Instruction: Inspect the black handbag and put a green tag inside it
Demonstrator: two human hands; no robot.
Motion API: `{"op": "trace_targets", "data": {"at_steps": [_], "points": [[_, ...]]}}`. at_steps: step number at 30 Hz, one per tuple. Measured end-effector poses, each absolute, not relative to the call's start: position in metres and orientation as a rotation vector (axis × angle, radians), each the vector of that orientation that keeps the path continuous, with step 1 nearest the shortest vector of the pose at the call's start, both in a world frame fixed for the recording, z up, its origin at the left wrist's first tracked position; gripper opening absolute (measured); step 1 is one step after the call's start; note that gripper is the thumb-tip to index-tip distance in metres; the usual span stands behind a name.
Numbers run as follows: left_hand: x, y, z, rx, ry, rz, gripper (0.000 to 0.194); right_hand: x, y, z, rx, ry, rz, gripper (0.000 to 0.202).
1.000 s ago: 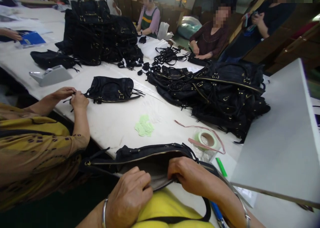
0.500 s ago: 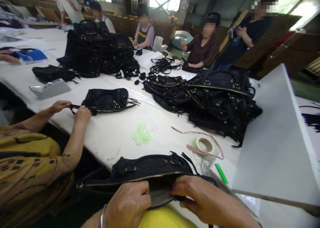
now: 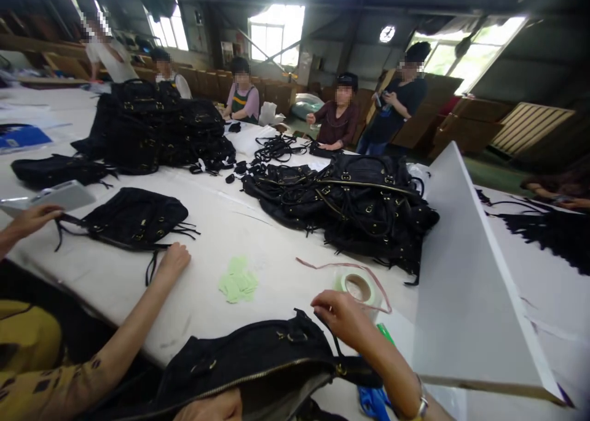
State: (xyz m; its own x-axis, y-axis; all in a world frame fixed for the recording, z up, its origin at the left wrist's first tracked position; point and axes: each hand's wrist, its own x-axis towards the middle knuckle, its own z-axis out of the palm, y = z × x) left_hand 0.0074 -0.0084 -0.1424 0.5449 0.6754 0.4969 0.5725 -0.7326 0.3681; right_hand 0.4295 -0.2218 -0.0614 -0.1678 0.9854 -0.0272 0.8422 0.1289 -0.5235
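Note:
A black handbag with a gold-toothed zipper lies across the near edge of the table, its zipper open and the grey lining showing. My left hand, partly cut off by the bottom of the picture, is closed on the bag's opening edge. Above the bag's right end, my right hand pinches a thin black strap that runs down to the bag. Just beyond that hand are a roll of pale green tape and a green pen-like stick.
A co-worker's hand handles another black bag at left. Black bags are heaped at the back left and right. A white upright panel stands at right. Green paper slips and a blue object lie near.
My right hand has left the bag's opening and moved up to the strap. The bag and my left hand sit lower in view. The co-worker has spread their hands apart along their bag.

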Motion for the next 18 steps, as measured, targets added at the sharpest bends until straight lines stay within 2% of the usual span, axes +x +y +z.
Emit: {"op": "trace_targets", "data": {"at_steps": [4,6,9,13,15,18], "points": [[0.056,0.005,-0.154,2.664,1.121,0.798,0.059,0.401,-0.182,-0.065,-1.761,-2.185,0.649,0.02],[0.093,0.016,-0.157,2.722,1.071,0.694,0.058,0.392,-0.15,-0.071,-1.767,-2.196,0.656,0.022],[0.149,0.029,-0.161,2.827,0.975,0.523,0.043,0.38,-0.103,-0.085,-1.831,-2.19,0.689,0.027],[0.205,0.04,-0.164,3.039,0.949,0.074,0.016,0.362,-0.066,-0.103,-1.897,-2.166,0.714,0.031],[0.22,0.047,-0.166,3.072,0.897,-0.014,0.016,0.353,-0.061,-0.11,-1.893,-2.161,0.727,0.032],[0.232,0.055,-0.166,3.044,0.808,0.04,0.013,0.347,-0.067,-0.114,-1.843,-2.155,0.788,0.033]]}}
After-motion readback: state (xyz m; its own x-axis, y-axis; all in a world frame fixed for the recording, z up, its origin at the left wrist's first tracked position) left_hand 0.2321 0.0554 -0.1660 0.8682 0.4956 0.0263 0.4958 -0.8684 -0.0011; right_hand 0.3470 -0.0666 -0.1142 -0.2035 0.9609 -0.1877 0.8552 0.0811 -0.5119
